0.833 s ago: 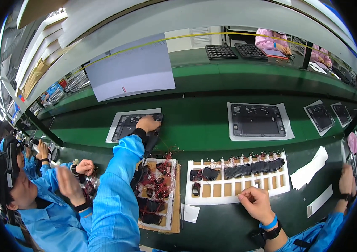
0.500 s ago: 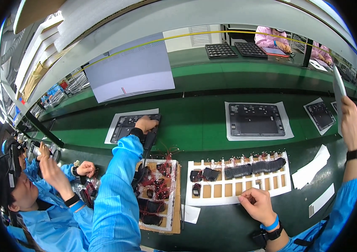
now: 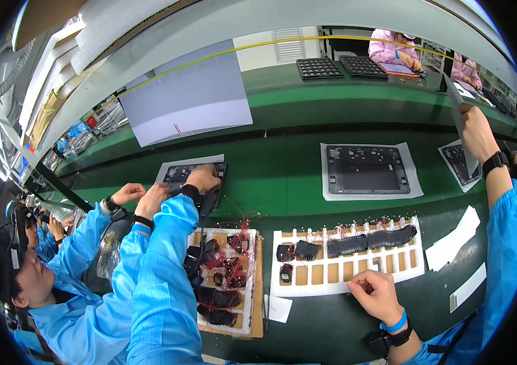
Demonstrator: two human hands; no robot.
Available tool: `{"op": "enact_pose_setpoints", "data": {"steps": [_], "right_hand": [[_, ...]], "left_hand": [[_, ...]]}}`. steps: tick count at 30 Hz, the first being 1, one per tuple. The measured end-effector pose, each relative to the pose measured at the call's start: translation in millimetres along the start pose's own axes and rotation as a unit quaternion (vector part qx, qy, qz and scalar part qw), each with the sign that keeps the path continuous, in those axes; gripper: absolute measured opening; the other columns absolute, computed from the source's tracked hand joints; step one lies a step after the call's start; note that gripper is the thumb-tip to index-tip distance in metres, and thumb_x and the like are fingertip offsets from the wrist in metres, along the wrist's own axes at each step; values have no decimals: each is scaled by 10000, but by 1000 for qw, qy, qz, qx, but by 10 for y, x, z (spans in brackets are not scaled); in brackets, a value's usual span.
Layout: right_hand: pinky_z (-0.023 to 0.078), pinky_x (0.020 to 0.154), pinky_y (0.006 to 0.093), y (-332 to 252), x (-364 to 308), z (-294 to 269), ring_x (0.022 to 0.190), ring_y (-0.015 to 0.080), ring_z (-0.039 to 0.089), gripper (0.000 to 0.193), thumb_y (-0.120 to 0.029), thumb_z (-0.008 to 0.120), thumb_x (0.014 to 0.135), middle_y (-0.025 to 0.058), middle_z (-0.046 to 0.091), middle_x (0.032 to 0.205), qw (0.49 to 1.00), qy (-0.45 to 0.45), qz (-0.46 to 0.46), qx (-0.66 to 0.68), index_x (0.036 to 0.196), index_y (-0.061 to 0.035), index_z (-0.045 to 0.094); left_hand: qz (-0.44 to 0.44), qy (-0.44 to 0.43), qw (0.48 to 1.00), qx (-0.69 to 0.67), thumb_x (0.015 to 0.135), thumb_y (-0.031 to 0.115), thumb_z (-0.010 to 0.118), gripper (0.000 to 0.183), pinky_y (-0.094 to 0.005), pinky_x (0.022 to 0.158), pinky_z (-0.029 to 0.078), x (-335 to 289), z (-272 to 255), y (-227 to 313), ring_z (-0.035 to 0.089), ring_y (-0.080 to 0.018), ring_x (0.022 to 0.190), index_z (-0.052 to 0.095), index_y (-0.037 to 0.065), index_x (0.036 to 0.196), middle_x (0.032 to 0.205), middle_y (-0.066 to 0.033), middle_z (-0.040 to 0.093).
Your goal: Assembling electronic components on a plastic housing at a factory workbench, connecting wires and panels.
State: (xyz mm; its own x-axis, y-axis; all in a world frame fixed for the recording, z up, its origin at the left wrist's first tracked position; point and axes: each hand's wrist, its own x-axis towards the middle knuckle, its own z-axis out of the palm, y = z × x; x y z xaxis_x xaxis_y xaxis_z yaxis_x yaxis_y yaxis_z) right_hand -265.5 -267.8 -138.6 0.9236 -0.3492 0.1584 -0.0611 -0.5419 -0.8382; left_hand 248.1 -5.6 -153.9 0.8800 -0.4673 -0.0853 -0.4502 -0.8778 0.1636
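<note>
Our left hand (image 3: 202, 177) is on the far right part of the left dark housing (image 3: 176, 174), fingers bent down over it; contact looks likely, but fingertips are hidden, so we can't tell how wide they stand or if they have hold of anything; that housing lies flat on a white sheet (image 3: 202, 159) on the green belt (image 3: 270, 173), far left of us; a left co-worker's hands (image 3: 154, 198) are just beside its near left side.

Our right hand (image 3: 377, 298) sits at the near edge of the compartment tray (image 3: 319, 290); thumb and index tips are together, other fingers curled in; we can't tell if anything small is between them; the far row there carries black modules (image 3: 348, 246) with red leads, plus one at the left of the near row.

Second tray (image 3: 253, 267) is to its left, on brown cardboard (image 3: 260, 307), with black parts and tangled red wires; small white card (image 3: 278, 309) between the two; white paper sheets (image 3: 453, 243) to the right; second housing (image 3: 368, 173) on its own sheet at far right-centre; farther right, a co-worker's hand (image 3: 479, 135) grips a thin grey panel (image 3: 457, 109), tilted up.
</note>
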Motion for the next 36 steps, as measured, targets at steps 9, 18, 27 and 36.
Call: {"op": "enact_pose_setpoints", "data": {"steps": [9,18,27,36], "right_hand": [[464,496,262,-13,5,6,515,120,593,130,-96,774,846,79,649,630,1000,-2,-5,-9,820,12,705],[466,495,263,1,11,2,515,121,594,120,-84,770,844,75,646,627,1000,-6,9,1,813,10,702],[468,500,265,-33,57,-13,523,123,595,111,-70,763,842,75,647,635,1000,-8,8,0,805,10,697],[465,498,261,5,22,4,524,121,594,116,-76,766,841,78,650,634,1000,-16,21,-4,808,16,704]], "left_hand": [[-66,15,996,-57,795,269,661,351,-455,936,525,139,84,-250,665,-414,1073,684,30,1050,1093,-248,709],[-49,64,993,-86,814,386,734,412,-428,797,560,196,214,-490,727,-352,842,726,1,960,898,-215,738],[-103,-45,959,-260,879,242,753,288,-308,542,555,303,24,-668,686,-183,594,703,-37,826,708,-97,700],[-80,-17,980,-182,852,255,775,265,-299,574,553,92,-21,-659,682,-140,599,744,-7,817,671,-61,700]]}}
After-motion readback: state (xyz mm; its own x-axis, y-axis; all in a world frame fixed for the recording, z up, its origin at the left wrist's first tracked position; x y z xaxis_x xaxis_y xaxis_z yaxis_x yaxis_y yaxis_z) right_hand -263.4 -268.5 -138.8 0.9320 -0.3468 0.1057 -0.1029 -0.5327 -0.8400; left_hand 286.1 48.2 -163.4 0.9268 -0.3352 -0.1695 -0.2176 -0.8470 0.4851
